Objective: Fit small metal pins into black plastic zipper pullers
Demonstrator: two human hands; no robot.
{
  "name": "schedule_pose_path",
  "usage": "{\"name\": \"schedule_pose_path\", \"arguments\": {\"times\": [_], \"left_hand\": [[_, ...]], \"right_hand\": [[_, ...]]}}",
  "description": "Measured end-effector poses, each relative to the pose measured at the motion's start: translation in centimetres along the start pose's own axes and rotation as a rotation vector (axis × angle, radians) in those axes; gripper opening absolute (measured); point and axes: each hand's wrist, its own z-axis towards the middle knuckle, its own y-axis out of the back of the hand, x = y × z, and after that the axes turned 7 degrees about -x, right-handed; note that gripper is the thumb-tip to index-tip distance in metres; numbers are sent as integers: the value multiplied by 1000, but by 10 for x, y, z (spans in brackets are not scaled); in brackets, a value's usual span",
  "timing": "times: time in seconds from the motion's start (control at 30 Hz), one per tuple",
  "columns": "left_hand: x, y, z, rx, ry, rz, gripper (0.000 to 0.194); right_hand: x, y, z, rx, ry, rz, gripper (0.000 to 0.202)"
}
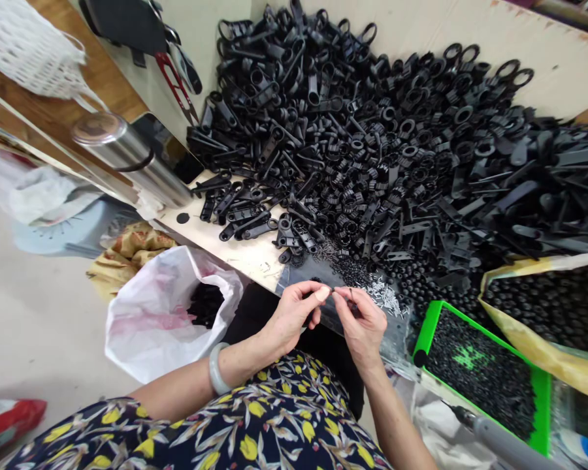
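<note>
My left hand (293, 314) and my right hand (363, 321) meet fingertip to fingertip over the front edge of the bench. Between them is a tiny black part (332, 291), pinched by thumb and finger on both sides and mostly hidden. Small silver pins (386, 295) lie scattered just beyond my right hand. Behind them spreads a big heap of black plastic parts (323, 124), with rings, clips and long levers mixed together. Several black lever pieces (249, 215) lie at the heap's near left side.
A green tray (543, 411) of tiny black pieces stands at right, near a grey pen-shaped tool (500, 434) and a yellow-edged sack (514, 320). At left are a steel flask (161, 179), red-handled snips (174, 78) and a white bag (142, 326) holding black parts.
</note>
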Motion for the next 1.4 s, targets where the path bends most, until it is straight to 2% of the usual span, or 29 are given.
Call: {"name": "schedule_pose_path", "arguments": {"times": [0.23,0.5,0.67,0.87,1.0,1.13,1.27,1.4], "left_hand": [[1,3,-2,-10,-74,156,40],[4,2,-2,-38,-166,250,33],[7,4,-2,25,-107,241,37],[6,2,-2,119,7,167,43],[5,2,-2,135,13,185,44],[6,2,-1,147,27,196,42],[-2,3,-5,218,63,159,35],[-10,3,-8,272,117,111,52]], "right_hand": [[-1,5,1,16,131,-66,7],[-11,19,10,170,231,-114,11],[-13,27,17,249,265,-131,11],[-16,31,19,204,297,-94,11],[-18,32,18,198,277,-94,11],[-18,34,18,169,267,-103,11],[-16,36,20,144,278,-123,9],[-17,37,22,133,271,-134,8]]}}
